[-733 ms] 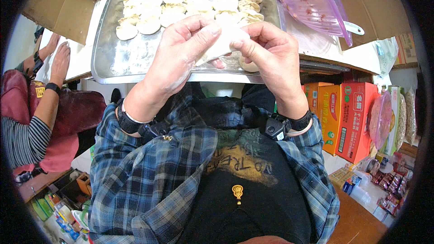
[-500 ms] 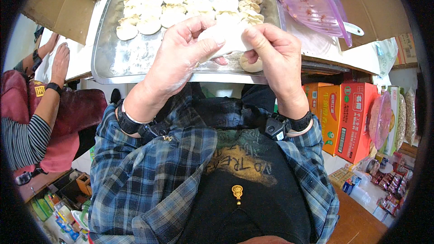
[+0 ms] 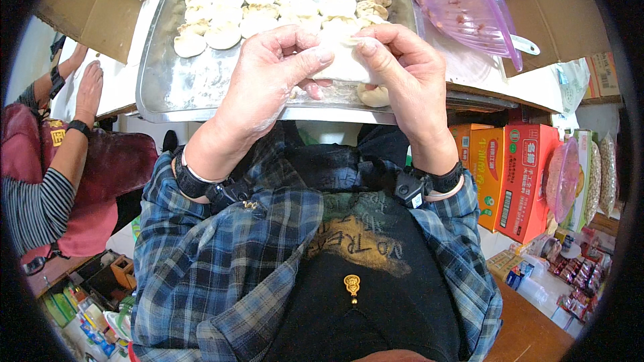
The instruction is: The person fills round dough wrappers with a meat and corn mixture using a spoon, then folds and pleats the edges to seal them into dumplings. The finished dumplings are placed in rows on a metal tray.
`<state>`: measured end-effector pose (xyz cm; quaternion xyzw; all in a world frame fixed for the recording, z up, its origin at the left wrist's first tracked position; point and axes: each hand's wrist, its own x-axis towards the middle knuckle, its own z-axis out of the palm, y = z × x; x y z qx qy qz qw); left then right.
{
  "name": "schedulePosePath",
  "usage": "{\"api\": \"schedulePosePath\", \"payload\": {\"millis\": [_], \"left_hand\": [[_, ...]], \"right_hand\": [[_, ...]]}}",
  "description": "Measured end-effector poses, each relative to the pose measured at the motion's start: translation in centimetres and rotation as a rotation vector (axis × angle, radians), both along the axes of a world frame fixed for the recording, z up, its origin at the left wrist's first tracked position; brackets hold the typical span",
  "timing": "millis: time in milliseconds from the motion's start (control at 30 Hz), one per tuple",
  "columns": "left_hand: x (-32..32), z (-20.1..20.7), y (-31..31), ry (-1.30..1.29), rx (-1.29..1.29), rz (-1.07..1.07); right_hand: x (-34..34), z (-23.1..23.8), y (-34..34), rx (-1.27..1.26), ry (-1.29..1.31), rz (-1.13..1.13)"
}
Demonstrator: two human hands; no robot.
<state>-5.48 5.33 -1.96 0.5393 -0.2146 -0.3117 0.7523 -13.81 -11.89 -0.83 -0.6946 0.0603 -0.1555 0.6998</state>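
- The left hand and the right hand grasp together 1 pale dough piece, with the 2 thumbs on its near side; gripping from opposite sides probably keeps the soft dough under control.
- This dough is lifted above the near part of a metal tray, perhaps so that loose flour falls inside the tray.
- Dumplings lie in close rows toward the far side; such order likely saves space and leaves the floury near part free.
- 1 dough lump sits apart from the rows, partly hidden by the right hand.
- A purple basin with pinkish bits is at the tray's right, on the worktop, presumably for easy reach; a white handle sticks out beside it.
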Motion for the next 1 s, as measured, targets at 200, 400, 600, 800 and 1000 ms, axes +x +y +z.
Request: {"api": "schedulePosePath", "payload": {"millis": [200,400,600,800,1000], "left_hand": [[-0.82,-0.08,-0.62,0.080,-0.085,0.107],[-0.13,0.40,0.05,-0.044,0.103,-0.050],[-0.72,0.20,-0.48,-0.043,-0.068,0.018],[-0.48,0.40,0.12,0.019,0.000,0.016],[-0.35,-0.29,0.13,-0.076,-0.067,-0.003]], "right_hand": [[0.25,-0.44,0.24,-0.046,-0.094,-0.010],[0.24,-0.57,0.11,-0.031,-0.092,-0.056],[0.19,-0.27,0.17,-0.074,-0.036,-0.001],[0.28,-0.22,0.09,0.001,-0.040,0.011],[0.05,0.04,0.20,-0.064,-0.040,0.002]]}}
